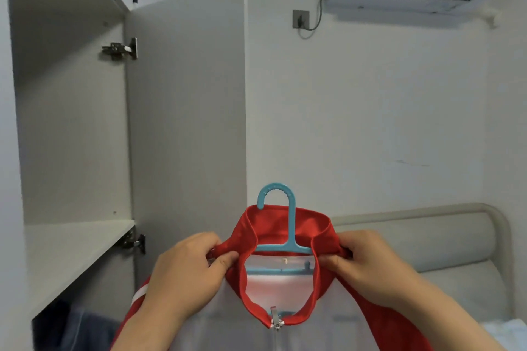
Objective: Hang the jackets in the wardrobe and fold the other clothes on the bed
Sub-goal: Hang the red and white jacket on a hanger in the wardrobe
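Seen from my own head, looking forward and slightly down: a red and white zip-up jacket with a red stand-up collar (265, 225) hangs in front of me on a pale blue plastic hanger (291, 222). The hanger's hook rises clear above the collar. My left grip (185, 273) pinches the left side of the collar between thumb and curled fingers, and my right grip (370, 265) pinches the right side the same way, so both are closed on the jacket's fabric. The zip (276, 322) is closed up to the base of the collar. To my left stands the open white wardrobe (71, 122), with a white shelf (71, 245) inside and a dark blue garment (79, 328) hanging below it. The hanging rail is not in view. To my right is the padded grey headboard of the bed (427, 225). I judge that the jacket is on the hanger but not yet in the wardrobe. To do this step well, I should even out the collar so both shoulders sit level on the hanger's arms. Then one grip should move to the hook, carry it below the shelf beside the dark garment, and let go only once the hook rests on the rail.
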